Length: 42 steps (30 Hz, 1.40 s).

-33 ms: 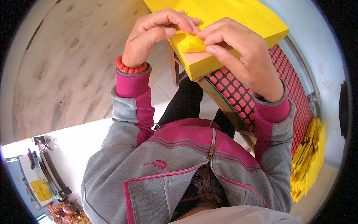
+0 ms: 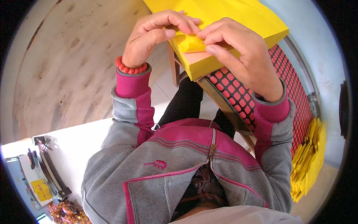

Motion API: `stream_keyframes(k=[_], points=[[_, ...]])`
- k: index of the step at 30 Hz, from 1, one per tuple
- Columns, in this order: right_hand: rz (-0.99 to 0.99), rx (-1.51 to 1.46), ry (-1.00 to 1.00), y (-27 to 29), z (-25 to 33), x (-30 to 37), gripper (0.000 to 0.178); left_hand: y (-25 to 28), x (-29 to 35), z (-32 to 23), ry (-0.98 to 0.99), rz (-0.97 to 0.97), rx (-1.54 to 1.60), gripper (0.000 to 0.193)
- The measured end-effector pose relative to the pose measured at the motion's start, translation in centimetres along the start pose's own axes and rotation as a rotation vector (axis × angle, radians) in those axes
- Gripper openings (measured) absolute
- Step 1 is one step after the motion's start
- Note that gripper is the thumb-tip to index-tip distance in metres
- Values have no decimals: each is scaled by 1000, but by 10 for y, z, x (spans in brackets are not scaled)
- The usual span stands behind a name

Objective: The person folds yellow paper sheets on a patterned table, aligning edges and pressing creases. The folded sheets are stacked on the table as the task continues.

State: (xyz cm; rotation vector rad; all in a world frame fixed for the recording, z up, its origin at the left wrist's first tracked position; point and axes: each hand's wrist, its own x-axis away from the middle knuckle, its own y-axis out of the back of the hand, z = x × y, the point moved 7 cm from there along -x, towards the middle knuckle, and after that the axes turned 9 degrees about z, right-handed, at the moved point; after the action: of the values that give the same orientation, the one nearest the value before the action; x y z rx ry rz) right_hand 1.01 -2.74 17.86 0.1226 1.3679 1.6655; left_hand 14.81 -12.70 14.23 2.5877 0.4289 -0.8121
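A yellow sheet (image 2: 238,15), of paper or thin cloth, covers a flat, box-like block at the top of the view. Its near corner (image 2: 195,57) shows a pale orange surface beside a folded-over yellow flap. Both of my hands bend over this flap, fingertips almost meeting. My left hand (image 2: 149,33), with a red bead bracelet at the wrist, curls its fingers onto the yellow sheet, the thumb a little apart from them. Thumb and fingers of my right hand (image 2: 242,48) close on the flap's edge. The fingers partly hide what lies beneath.
The block rests on a wooden-framed surface with a red-and-black grid cover (image 2: 233,89). A stack of yellow folded pieces (image 2: 307,160) lies at its right end. Left stands a large pale mottled board (image 2: 74,74). Shelving with yellow items (image 2: 41,189) is at lower left.
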Motion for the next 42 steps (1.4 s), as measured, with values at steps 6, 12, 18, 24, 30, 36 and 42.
stream_keyframes(k=[6,12,18,24,30,36,42], points=[[-18,-110,-98,-2,-8,2,7,-3,3,-2,17,39,-153,22],[-46,-149,-109,-2,-9,3,10,-4,2,-1,12,10,-205,12],[-102,-164,-174,3,-14,6,19,1,7,9,110,-239,-114,6],[-121,99,47,3,0,1,12,10,13,14,122,-419,-54,14],[-90,65,29,0,3,2,15,0,7,3,32,-179,-217,7],[-157,-44,-24,0,-1,2,14,-1,7,-3,-50,-46,-231,9],[-180,-153,-141,1,-11,6,14,1,10,7,46,-239,-199,7]])
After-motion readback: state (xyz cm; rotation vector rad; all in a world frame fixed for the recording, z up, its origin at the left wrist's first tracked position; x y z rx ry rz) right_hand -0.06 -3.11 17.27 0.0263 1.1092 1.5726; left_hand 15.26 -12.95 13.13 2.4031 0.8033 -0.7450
